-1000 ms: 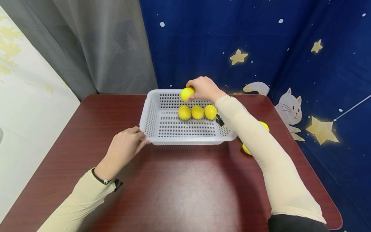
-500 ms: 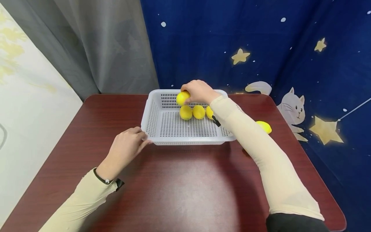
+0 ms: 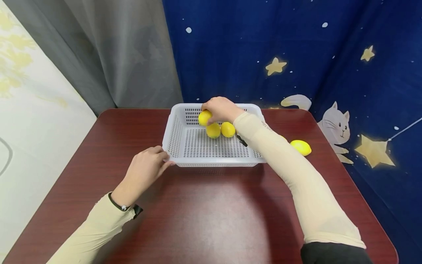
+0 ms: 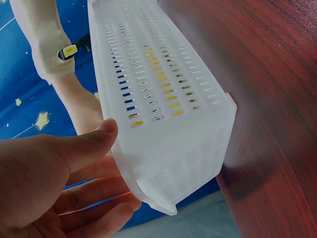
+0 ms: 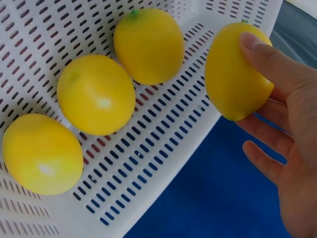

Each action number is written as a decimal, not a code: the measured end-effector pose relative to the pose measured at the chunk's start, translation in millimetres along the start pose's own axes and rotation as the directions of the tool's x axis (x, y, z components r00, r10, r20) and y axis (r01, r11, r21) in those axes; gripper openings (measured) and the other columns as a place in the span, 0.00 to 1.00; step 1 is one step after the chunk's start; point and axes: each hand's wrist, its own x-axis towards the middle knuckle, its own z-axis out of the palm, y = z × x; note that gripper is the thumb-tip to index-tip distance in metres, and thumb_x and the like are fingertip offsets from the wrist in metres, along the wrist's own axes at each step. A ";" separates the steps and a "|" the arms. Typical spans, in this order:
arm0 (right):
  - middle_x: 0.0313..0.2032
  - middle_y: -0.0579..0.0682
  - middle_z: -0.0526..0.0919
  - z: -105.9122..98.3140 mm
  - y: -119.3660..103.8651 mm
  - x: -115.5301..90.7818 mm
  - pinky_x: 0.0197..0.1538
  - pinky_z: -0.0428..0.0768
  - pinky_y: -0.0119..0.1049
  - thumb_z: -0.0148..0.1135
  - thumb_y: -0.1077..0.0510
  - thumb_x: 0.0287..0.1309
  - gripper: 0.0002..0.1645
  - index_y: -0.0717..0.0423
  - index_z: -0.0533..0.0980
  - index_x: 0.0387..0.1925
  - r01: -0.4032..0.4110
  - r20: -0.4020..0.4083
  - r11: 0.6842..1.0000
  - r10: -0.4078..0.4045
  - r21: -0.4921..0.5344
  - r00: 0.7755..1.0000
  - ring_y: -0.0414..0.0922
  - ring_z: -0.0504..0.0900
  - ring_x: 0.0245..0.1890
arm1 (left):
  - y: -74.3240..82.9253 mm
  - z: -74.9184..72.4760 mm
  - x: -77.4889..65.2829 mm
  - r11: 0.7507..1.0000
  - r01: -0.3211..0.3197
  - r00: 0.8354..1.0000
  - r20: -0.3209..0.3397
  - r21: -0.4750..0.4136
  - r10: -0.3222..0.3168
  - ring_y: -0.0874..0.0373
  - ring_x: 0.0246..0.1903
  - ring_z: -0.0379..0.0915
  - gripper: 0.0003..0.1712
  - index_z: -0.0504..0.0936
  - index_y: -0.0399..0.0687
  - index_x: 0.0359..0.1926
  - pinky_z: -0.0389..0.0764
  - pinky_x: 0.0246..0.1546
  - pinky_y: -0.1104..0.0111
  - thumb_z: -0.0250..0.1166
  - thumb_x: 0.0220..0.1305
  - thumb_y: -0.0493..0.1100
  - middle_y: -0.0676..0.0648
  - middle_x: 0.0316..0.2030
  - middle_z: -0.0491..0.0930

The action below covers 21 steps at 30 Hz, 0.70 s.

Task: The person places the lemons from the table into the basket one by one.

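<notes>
My right hand (image 3: 221, 109) grips a yellow lemon (image 3: 204, 118) between thumb and fingers, inside the back of a white perforated plastic basket (image 3: 214, 160). In the right wrist view, the gripped lemon (image 5: 237, 72) is near the basket wall, apart from three lemons in a row on the basket floor. Two of those, a left lemon (image 3: 213, 130) and a middle lemon (image 3: 228, 129), show in the head view; the right sleeve hides the third. My left hand (image 3: 145, 167) pinches the basket's near left corner, thumb (image 4: 89, 144) on the rim with fingers behind it.
Right of the basket, another lemon (image 3: 300, 147) lies on the dark red wooden table (image 3: 211, 212). A yellow sliver shows beside the right sleeve (image 3: 283, 157). Behind the table hang a grey curtain (image 3: 141, 55) and a blue star-patterned curtain (image 3: 230, 55).
My right hand has lowered the lemon and moved it left into the basket. The right forearm has shifted left, uncovering more of the lemon on the table. My left hand keeps its hold.
</notes>
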 end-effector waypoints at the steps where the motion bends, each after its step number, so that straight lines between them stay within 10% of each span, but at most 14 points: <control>1: 0.48 0.45 0.86 1.0 -0.9 0.8 0.58 0.76 0.42 0.76 0.45 0.50 0.28 0.46 0.80 0.52 0.004 0.004 1.000 -0.004 -0.004 1.000 0.46 0.78 0.44 | 0.0 -0.1 0.1 1.000 0.000 1.000 0.001 0.000 0.000 0.52 0.25 0.76 0.13 0.86 0.44 0.28 0.80 0.26 0.58 0.79 0.47 0.47 0.48 0.26 0.80; 21: 0.50 0.47 0.85 20.0 -15.2 18.3 0.60 0.76 0.43 0.76 0.48 0.50 0.28 0.47 0.80 0.54 0.057 0.045 0.998 -0.056 -0.032 0.997 0.47 0.79 0.46 | -1.2 0.4 -0.2 1.000 -0.011 1.000 0.005 0.011 0.011 0.53 0.25 0.74 0.14 0.86 0.43 0.29 0.80 0.26 0.60 0.79 0.48 0.46 0.47 0.26 0.80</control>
